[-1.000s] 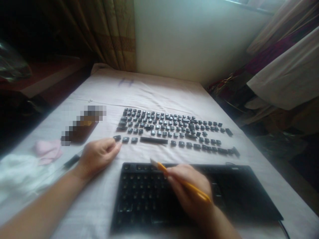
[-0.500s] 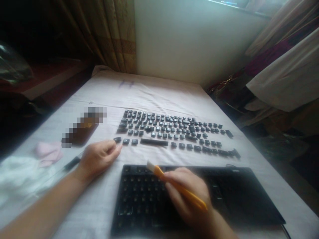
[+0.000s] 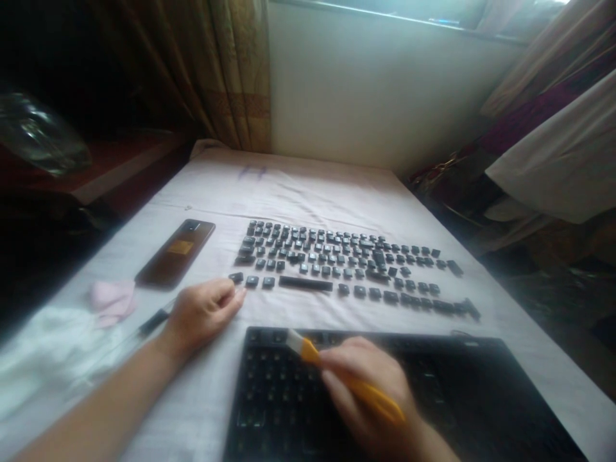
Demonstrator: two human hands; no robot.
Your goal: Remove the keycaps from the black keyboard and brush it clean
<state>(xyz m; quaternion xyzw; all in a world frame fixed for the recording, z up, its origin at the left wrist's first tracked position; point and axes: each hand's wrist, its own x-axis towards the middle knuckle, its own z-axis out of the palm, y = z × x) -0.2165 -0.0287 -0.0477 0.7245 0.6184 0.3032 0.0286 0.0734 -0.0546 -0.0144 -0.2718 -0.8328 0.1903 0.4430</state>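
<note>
My right hand [image 3: 366, 385] grips a yellow-handled brush [image 3: 304, 350] with pale bristles. Its tip is over the top left rows of a black keyboard [image 3: 269, 398] whose keycaps are off, leaving bare key posts. My left hand [image 3: 205, 314] rests on the sheet left of the keyboard, fingers curled in; whether anything is inside cannot be seen. Just beyond its fingertips lie loose black keycaps [image 3: 251, 282], set out in rows like a keyboard layout. A long space bar [image 3: 305, 283] sits in the nearest row.
A brown phone [image 3: 176, 255] lies at the left, with a pink cloth [image 3: 113, 301] and a whitish cloth [image 3: 52, 346] nearer me. A dark slim object [image 3: 154, 322] is beside my left wrist. Hanging fabric [image 3: 553, 154] is at the right, a glass jar [image 3: 43, 135] far left.
The view has tilted and shifted slightly, so everything sits lower and further right. The brush tip stays near the keyboard's top left rows, in my right hand. My left hand keeps its pose.
</note>
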